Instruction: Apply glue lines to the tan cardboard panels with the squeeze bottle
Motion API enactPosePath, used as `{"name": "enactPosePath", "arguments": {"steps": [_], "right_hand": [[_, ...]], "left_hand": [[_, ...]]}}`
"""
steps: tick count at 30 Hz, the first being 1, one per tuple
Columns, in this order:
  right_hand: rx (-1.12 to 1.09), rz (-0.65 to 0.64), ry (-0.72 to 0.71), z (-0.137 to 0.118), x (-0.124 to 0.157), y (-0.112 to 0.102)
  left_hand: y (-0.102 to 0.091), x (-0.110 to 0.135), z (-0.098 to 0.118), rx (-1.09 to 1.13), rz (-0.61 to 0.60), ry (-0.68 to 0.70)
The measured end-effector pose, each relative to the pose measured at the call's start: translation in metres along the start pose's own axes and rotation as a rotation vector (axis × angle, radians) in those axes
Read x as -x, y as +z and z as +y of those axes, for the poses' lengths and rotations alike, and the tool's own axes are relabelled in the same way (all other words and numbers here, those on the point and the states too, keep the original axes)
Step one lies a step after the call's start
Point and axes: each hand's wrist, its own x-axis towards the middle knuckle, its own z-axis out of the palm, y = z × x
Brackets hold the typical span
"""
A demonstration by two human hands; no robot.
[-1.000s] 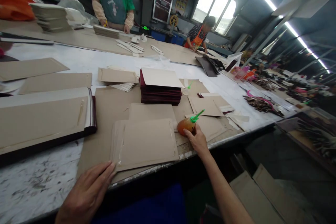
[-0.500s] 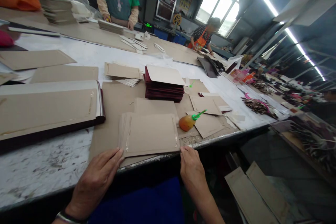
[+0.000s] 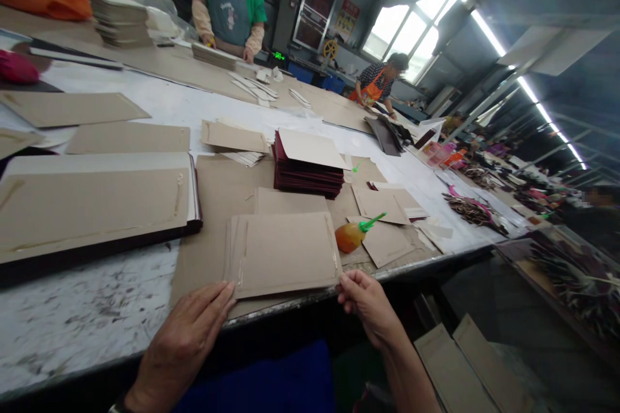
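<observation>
A small stack of tan cardboard sheets (image 3: 285,251) with glue lines along its sides lies at the near table edge. My left hand (image 3: 186,339) rests flat by the stack's near left corner, fingers stretched out and touching it. My right hand (image 3: 369,304) pinches the stack's near right corner between thumb and fingers. An orange glue bottle (image 3: 352,235) with a green nozzle lies on its side just right of the stack.
A pile of dark red covers (image 3: 307,172) topped by a tan sheet sits behind the stack. A long dark-edged board (image 3: 97,210) lies at the left. Loose tan sheets (image 3: 382,203) lie to the right. Two people work at the far side of the table (image 3: 87,310).
My right hand let go of the glue bottle and came back to the near right corner of the cardboard stack, now pinching it. My left hand stayed at the left corner.
</observation>
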Motion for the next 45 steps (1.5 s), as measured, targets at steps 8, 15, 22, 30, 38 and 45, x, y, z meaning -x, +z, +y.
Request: {"name": "enactPosePath", "arguments": {"steps": [8,15,22,30,38,45], "right_hand": [[-0.188,-0.154,0.188,0.005,-0.002,-0.003],[-0.174,-0.153,0.206,0.010,-0.007,-0.001],[0.406,-0.183,-0.184,0.002,-0.004,-0.007],[0.713,-0.271,-0.396,-0.019,0.002,-0.013],[0.570,-0.276,-0.420,-0.010,-0.008,-0.013],[0.091,-0.275,-0.320,0.004,-0.015,-0.006]], "left_hand": [[0.002,-0.001,0.007,0.005,0.060,-0.145],[0.002,-0.002,0.005,0.056,0.088,-0.224],[-0.004,-0.007,0.006,0.094,0.058,-0.322],[0.004,0.004,0.003,0.017,0.066,-0.272],[0.008,0.009,0.002,-0.057,0.051,-0.207],[0.014,0.021,-0.004,0.029,0.008,-0.332]]}}
